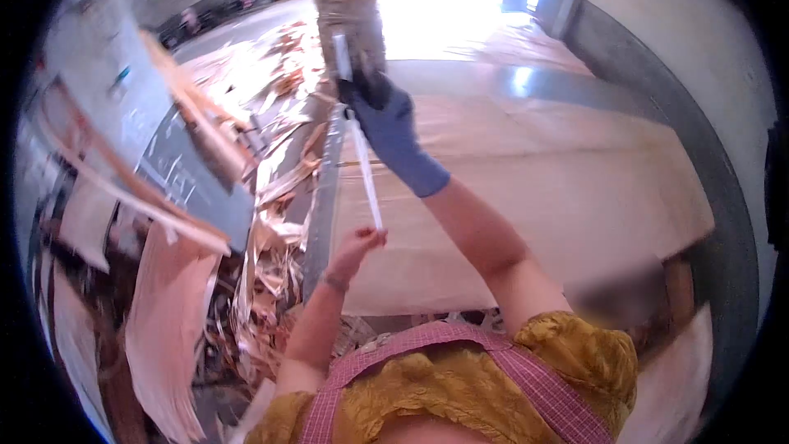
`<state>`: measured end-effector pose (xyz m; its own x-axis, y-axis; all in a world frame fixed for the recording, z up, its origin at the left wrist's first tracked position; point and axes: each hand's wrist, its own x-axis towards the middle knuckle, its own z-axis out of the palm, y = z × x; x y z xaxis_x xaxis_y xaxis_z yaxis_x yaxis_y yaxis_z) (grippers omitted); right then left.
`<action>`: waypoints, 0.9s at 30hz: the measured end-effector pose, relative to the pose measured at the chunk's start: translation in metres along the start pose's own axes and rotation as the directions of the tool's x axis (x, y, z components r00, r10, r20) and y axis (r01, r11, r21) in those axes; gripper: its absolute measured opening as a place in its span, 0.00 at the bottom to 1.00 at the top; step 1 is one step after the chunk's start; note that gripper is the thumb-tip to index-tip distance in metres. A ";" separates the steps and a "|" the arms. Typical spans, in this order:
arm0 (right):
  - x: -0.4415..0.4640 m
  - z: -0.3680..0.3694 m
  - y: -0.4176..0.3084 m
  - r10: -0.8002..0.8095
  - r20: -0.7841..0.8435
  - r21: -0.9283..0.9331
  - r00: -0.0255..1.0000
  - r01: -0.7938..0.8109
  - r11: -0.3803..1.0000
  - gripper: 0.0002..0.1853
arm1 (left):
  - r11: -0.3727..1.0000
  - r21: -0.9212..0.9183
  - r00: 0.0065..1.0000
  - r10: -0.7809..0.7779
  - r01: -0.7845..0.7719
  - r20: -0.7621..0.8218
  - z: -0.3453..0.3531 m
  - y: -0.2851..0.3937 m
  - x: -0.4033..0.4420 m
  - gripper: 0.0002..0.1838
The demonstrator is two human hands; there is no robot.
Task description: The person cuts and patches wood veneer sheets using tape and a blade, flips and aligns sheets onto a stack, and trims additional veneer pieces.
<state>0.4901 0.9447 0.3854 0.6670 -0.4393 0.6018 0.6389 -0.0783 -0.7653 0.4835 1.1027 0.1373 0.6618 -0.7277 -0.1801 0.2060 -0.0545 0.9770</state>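
A narrow white strip of tape (366, 166) runs at a slant down the middle of the view. My left hand (360, 248), bare, pinches its lower end. Higher up, my right hand (385, 119) wears a blue-grey glove with dark fingers, closed over the strip where it passes. Above the glove the strip continues along a brown wrapped post (349, 12), close to my right fingers; whether they touch the post I cannot tell. Under both arms lies a wide stack of pale wood veneer sheets (526, 189).
Torn veneer scraps (275, 263) are heaped along the left side of the stack. Curved veneer pieces (168, 312) lean at the far left, near a grey panel (193, 168). A metal edge (322, 189) borders the stack's left side; a wall (657, 41) rises at right.
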 end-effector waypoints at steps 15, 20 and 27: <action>-0.143 -0.047 -0.045 0.359 -0.048 0.108 0.932 -0.352 0.930 0.09 | 0.977 -0.209 0.993 -0.069 0.048 -0.093 -0.238 -0.092 -0.071 0.11; -0.158 -0.085 -0.063 0.383 0.022 -0.005 0.923 -0.383 0.924 0.11 | 0.957 -0.007 0.955 0.288 -0.288 0.063 -0.033 0.095 -0.035 0.29; -0.157 -0.156 -0.075 -0.317 -0.002 -0.623 0.949 0.246 0.742 0.12 | 0.783 -0.394 0.812 0.568 -0.481 0.136 0.202 0.174 0.010 0.24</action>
<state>0.2780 0.8803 0.3129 0.4297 -0.3935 0.8127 0.3996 -0.7243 -0.5620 0.3802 0.9478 0.3290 0.5564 -0.7148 0.4237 0.1265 0.5768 0.8070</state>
